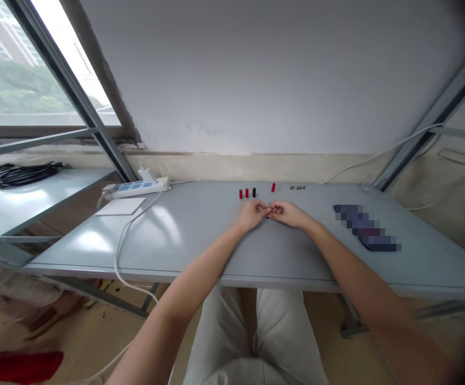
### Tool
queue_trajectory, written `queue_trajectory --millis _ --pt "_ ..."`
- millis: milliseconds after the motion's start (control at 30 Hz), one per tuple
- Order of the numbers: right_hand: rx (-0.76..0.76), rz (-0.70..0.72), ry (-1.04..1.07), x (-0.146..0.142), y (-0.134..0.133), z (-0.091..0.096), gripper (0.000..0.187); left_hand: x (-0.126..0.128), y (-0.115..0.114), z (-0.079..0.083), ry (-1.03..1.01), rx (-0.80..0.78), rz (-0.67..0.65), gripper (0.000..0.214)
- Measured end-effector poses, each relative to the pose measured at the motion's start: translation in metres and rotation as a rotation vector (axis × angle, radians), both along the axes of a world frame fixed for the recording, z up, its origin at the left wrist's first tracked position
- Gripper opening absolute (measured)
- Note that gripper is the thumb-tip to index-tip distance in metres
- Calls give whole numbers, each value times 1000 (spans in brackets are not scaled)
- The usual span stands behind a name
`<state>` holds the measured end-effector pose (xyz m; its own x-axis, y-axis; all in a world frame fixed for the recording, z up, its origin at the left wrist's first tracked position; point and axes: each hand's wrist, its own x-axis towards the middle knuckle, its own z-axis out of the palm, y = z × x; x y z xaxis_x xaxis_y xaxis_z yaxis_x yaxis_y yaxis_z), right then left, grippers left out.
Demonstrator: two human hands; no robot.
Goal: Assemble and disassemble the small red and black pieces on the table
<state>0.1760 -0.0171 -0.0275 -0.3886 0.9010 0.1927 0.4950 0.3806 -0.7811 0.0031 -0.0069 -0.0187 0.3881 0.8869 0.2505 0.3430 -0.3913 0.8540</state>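
Observation:
Both my hands meet near the far middle of the grey table (200, 240). My left hand (252, 213) and my right hand (286, 213) are closed, fingertips pinched together around a tiny dark part that I cannot make out. Just beyond them stand two small red caps (243, 193) and a black cap (254, 192). Another red cap (273, 187) stands to their right, and several small metal pieces (297, 187) lie further right.
A white power strip (136, 188) with its white cable (120, 251) lies at the back left, beside a white flat pad (120, 206). A blurred dark object (366, 228) lies to the right. Black cables (19, 174) rest on the left table.

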Motion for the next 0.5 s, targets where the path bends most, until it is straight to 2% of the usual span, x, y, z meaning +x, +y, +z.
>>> queue_trajectory --millis 133,267,333,500 --pt "30 -38 -57 -1 0 -1 20 0 -1 -1 27 12 -3 17" --pt "181 -259 -234 7 9 3 14 -2 -1 -1 181 155 70 13" --pt "234 -374 -252 13 18 7 14 -3 -2 -1 278 232 77 14" --pt "239 -564 -248 22 45 12 15 -3 -8 2 435 294 79 21"
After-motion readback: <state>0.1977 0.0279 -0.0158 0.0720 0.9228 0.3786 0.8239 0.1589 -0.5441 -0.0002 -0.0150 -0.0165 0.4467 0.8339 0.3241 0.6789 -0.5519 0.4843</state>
